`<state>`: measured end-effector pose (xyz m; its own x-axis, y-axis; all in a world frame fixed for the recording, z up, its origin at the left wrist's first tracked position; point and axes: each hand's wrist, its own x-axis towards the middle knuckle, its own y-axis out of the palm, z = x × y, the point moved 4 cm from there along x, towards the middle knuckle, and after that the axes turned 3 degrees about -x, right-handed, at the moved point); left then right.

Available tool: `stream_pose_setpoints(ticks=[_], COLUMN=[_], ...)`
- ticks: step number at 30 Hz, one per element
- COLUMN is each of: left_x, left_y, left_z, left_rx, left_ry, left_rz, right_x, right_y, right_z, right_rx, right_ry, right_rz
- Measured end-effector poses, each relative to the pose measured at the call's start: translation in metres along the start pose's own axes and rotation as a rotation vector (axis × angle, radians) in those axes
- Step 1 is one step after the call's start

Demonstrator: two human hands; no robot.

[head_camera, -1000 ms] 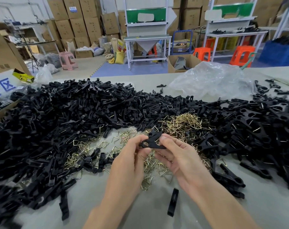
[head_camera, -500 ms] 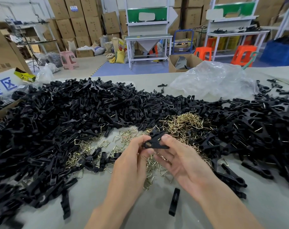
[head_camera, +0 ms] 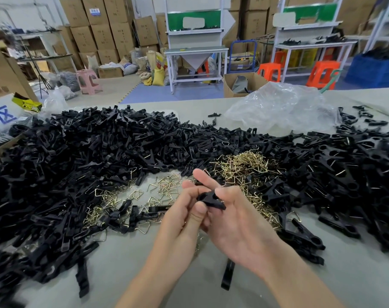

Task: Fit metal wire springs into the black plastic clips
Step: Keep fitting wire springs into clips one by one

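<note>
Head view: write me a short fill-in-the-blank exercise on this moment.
1. The left hand and right hand together hold one ____ clip.
2. The two stools behind the clear bag are ____.
3. A lone clip half lies partly under the ____ wrist.
Missing words: black; orange; right.

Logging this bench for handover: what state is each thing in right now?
held clip, lifted off the table, whether its spring is fitted unclear.
left hand, pinches the held clip.
right hand, grips the held clip, forefinger straight.
wire springs, loose heap on the table.
black clips, piled loose.
plastic bag, crumpled.
cardboard box, open.
</note>
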<state>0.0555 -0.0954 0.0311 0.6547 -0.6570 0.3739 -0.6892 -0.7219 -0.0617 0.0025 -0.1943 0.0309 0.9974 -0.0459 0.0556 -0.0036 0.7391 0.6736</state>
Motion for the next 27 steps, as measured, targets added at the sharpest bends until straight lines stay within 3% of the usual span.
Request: stream_pose_setpoints(ticks=[8,18,27], left_x=[-0.001,-0.002,0.000], left_y=[0.006,0.008,0.008], left_z=[-0.006,-0.008,-0.015], left_rx=[-0.087,-0.131,-0.109], left_ry=[-0.057,-0.131,-0.110], left_rz=[0.071,0.097,0.167], right_x=[-0.002,-0.004,-0.003], right_y=[0.011,0.013,0.008], right_z=[0.000,-0.002,-0.009], right_rx=[-0.231,-0.233,-0.111], right_ry=[-0.077,-0.058,0.004], right_rz=[-0.065,-0.102,-0.032])
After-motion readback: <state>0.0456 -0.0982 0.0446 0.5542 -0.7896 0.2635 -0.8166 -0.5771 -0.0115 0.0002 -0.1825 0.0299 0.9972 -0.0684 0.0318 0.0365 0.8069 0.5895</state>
